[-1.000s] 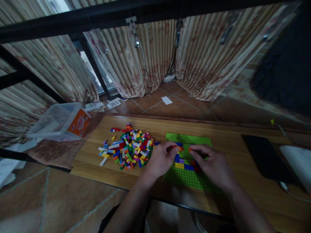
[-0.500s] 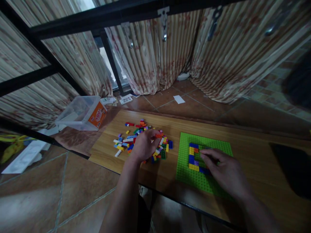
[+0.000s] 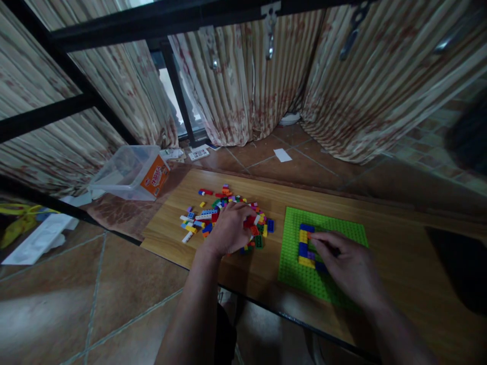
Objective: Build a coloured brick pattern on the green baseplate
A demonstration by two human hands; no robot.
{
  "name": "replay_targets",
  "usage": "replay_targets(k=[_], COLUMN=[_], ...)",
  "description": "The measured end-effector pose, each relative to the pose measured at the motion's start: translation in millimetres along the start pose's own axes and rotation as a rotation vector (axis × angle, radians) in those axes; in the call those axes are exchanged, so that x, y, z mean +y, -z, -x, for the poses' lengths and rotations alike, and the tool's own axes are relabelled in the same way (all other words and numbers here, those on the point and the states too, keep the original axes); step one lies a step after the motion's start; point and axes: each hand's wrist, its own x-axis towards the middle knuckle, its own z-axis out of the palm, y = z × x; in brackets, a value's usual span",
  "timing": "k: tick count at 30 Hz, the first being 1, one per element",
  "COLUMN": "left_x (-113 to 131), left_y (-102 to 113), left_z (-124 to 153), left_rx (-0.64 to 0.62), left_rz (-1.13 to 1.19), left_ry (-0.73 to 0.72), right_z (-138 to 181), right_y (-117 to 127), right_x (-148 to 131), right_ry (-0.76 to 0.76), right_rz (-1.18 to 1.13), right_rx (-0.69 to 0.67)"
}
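A pile of small coloured bricks [image 3: 213, 213] lies on the wooden table [image 3: 266, 195]. My left hand [image 3: 228, 229] rests on the pile's right part with fingers curled into the bricks; what they grip is hidden. To the right lies a green baseplate [image 3: 292, 263] bearing a short wall of blue, yellow and purple bricks [image 3: 304, 244]. My right hand [image 3: 348, 266] lies on the baseplate, its fingertips pinched at the wall's right side on a small orange piece I can barely see.
A clear plastic tub with an orange label [image 3: 131, 172] stands at the table's far left corner. A dark flat object [image 3: 462, 263] lies at the right end. Curtains [image 3: 243, 81] hang behind, and black metal bars [image 3: 114, 35] cross overhead. Papers [image 3: 282, 155] lie on the tiled floor.
My left hand left the baseplate and moved left onto the brick pile. My right hand stayed on the baseplate by the brick wall. The camera view swung left.
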Motion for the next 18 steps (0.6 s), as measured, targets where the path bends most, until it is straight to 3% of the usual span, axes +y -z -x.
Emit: replay_targets(k=[10,15,18], left_x=[30.7,33.5,34.5], left_y=[-37.2,-39.5,-37.3], left_z=[-14.0,-18.7,-20.4], left_rx=[-0.045,-0.059,-0.002], left_rz=[-0.15,-0.198,-0.041], left_ry=[-0.076,-0.049,-0.057], right_z=[1.1,2.2,1.2], right_y=[5.4,13.0,18.3], right_x=[3.3,5.0,4.6], right_ry=[-0.013,-0.022,-0.04], right_rz=[0.021,0.041,0.042], right_rx=[0.019,0.035,0.072])
